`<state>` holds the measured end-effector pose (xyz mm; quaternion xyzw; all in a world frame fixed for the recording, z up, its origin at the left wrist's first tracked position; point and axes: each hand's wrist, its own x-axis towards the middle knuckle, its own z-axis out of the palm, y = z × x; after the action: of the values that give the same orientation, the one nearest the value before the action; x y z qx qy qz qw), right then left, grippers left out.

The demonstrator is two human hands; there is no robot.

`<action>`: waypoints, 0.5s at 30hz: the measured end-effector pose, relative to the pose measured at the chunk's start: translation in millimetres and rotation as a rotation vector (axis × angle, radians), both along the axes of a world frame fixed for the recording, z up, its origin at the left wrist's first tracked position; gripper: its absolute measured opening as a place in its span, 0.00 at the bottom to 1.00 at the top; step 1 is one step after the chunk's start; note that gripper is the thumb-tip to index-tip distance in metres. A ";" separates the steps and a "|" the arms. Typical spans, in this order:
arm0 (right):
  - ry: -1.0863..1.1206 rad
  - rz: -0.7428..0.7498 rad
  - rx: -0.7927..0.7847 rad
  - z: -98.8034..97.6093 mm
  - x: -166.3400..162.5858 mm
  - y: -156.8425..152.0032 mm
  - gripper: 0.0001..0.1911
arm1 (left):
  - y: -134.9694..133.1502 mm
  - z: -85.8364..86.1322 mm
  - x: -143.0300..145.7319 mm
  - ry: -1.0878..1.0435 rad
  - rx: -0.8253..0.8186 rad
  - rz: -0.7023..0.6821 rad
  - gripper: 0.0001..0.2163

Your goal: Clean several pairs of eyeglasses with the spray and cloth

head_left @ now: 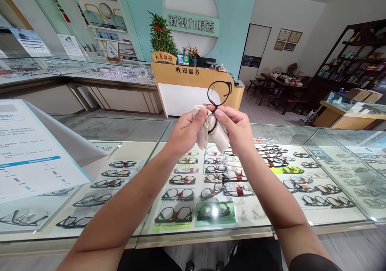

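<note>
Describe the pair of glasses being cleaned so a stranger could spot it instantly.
Find the glass display counter full of frames. Above its middle, the left hand and right hand meet around a pale cloth. The glasses stick up from that cloth: round black rims, the only pair held in the air rather than lying under the glass.

Counter: a glass display case (301, 132) spanning the middle and lower frame.
On the glass: a standing printed sign (30, 150) at the left edge.
Inside, under the glass: rows of spectacle frames (181, 194) on pale trays, one pair on a green pad (215, 214), lower centre.
</note>
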<state>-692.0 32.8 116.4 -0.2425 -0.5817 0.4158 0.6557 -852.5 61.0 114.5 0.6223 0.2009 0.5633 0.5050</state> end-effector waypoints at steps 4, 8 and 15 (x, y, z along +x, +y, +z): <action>0.060 -0.045 0.017 -1.6 3.9 5.9 0.15 | 6.9 -1.5 -2.2 -0.010 -0.147 -0.110 0.30; 0.111 -0.205 0.101 1.4 12.0 8.8 0.13 | 15.7 -1.1 -7.4 -0.091 -0.222 -0.062 0.27; -0.090 -0.514 0.324 -5.7 10.2 10.2 0.09 | 12.4 -6.6 -1.5 -0.121 -0.176 -0.053 0.27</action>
<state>-681.8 43.0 110.7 -0.2924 -0.5885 0.1271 0.7430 -854.0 73.4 107.9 0.5455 0.2024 0.5666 0.5835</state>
